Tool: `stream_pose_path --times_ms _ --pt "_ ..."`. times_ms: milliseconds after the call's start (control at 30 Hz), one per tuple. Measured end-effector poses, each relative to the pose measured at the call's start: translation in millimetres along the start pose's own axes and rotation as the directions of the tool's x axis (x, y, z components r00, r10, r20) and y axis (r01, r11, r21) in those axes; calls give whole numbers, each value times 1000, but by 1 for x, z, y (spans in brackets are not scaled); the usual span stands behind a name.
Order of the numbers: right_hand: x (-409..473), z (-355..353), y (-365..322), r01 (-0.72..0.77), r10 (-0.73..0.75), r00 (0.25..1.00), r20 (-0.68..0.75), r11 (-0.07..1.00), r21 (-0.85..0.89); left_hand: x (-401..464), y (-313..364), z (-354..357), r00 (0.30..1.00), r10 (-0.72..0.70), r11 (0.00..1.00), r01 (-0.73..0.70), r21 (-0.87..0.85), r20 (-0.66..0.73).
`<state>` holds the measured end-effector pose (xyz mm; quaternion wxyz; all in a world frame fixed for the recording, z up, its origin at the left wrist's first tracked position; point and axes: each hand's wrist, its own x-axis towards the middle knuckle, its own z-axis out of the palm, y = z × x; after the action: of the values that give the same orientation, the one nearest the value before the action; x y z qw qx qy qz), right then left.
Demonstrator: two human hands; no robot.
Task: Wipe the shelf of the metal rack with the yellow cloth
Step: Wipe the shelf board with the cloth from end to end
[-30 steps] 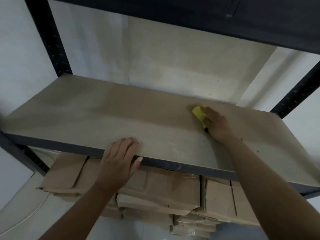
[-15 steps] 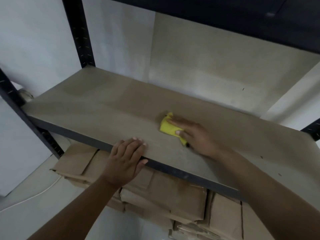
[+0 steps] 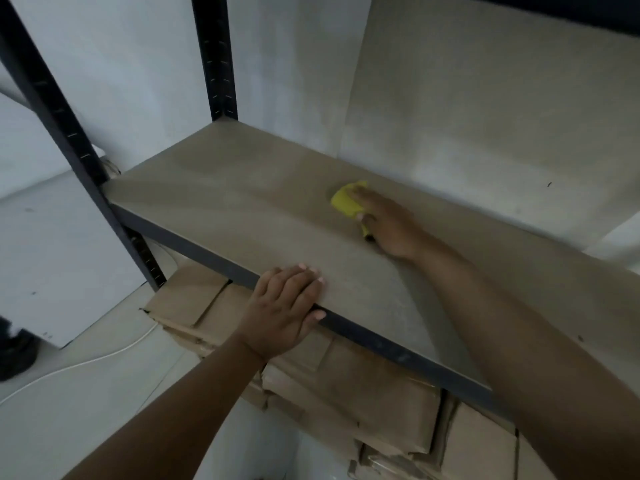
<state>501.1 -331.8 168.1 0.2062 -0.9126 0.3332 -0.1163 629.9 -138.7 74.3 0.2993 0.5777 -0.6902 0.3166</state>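
The shelf (image 3: 242,216) of the dark metal rack (image 3: 214,57) spans the middle. Cardboard boxes (image 3: 363,393) sit below at five o'clock. The left hand (image 3: 284,311) rests flat-fingered on its front edge. The right hand (image 3: 388,223) grips the yellow cloth (image 3: 344,201) at one o'clock, against the shelf.

The cloth (image 3: 346,201) lies on the shelf (image 3: 242,216) toward its rear edge, under the right hand (image 3: 389,225). The left hand (image 3: 285,310) rests on the shelf's front edge, left of the right arm. Cardboard boxes (image 3: 346,393) sit stacked below the shelf. Rack uprights (image 3: 214,57) stand at the shelf's left corners.
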Motion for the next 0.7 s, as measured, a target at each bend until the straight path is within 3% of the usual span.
stream_pose_path --times_ms 100,167,267,400,433,567,700 --pt "-44 0 -18 174 -185 978 97 978 113 1 0 -1 1000 1 1000 -1 -25 5" --pt "-60 -11 -12 192 -228 958 173 960 203 -1 -1 -4 1000 -9 999 10 -51 22" --pt "-49 -28 19 28 -61 993 100 953 303 -6 -8 -12 998 -3 999 5 -38 69" --pt "14 -29 49 -204 200 974 -109 979 -20 -9 -10 -12 996 0 1000 2 -25 88" --pt "29 -24 45 -218 209 968 -136 975 -53 -9 -10 -11 996 -3 1000 6 -30 87" --pt "51 13 -14 -61 59 997 -43 997 -43 -10 -12 -9 999 10 999 -8 -47 48" --pt "6 31 -56 97 -100 995 21 991 95 -13 -11 -7 999 45 995 -46 -84 -11"
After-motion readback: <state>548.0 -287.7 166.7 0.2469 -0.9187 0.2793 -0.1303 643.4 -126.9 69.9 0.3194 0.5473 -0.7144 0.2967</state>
